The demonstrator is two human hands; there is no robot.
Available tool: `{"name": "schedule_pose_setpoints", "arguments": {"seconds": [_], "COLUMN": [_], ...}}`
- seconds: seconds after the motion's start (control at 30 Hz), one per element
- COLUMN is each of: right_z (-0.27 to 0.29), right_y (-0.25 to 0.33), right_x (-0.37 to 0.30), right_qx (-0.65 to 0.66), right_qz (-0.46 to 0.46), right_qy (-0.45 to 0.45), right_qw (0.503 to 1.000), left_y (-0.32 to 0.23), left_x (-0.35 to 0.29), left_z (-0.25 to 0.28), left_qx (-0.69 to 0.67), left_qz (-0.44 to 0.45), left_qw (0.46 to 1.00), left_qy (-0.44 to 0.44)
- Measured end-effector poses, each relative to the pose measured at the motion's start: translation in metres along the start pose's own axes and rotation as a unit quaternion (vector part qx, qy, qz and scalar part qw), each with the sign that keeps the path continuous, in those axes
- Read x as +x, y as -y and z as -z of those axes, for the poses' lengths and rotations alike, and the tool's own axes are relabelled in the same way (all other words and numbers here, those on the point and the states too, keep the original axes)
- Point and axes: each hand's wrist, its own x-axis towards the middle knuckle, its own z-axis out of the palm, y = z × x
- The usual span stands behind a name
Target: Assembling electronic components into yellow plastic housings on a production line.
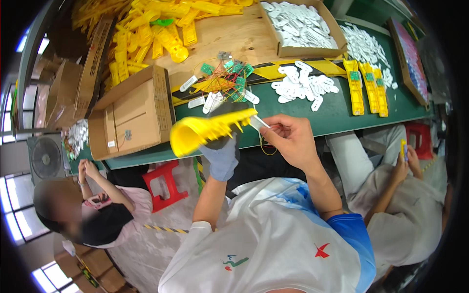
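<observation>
The thumb and forefinger of the bare right hand [293, 139] are pinched together on a small white piece [257, 123], held at the narrow end of a yellow shell [190, 134]; the other fingers curl inward. Thin wires [266, 148] hang below that pinch. The left hand [223, 158], in a grey glove, is closed on the yellow shell from beneath — how far its fingers bend is mostly hidden. Both pieces are in the air over the near edge of the green counter [337, 119].

Just beyond the hands lies a tangle of wired circuit boards [239, 88], with a pile of white parts [303, 87] to its right. An open cardboard box [134, 119] sits at the counter's near edge, on the left. Toward the right end lie three yellow shells with green boards [355, 95] — side by side. Yellow parts [151, 29] heap up at the far left corner.
</observation>
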Motion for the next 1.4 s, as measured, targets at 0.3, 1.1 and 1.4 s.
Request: {"name": "schedule_pose_setpoints", "arguments": {"seconds": [0.3, 1.1, 1.4], "right_z": [-0.01, 0.033, 0.041], "right_y": [-0.008, -0.01, -0.017], "right_x": [0.009, 0.013, 0.015], "right_qx": [0.146, -0.066, 0.151], "right_qz": [0.024, 0.19, 0.063], "right_qy": [0.031, -0.001, 0.038], "right_qw": [0.989, 0.98, 0.986], "left_y": [-0.027, -0.029, -0.022], "left_x": [0.006, 0.07, 0.085], "left_z": [-0.041, -0.056, -0.048], "left_qx": [-0.076, 0.011, 0.065], "left_qz": [-0.021, -0.104, -0.104], "left_qw": [0.994, 0.994, 0.991], "left_qy": [0.076, 0.012, 0.054]}}
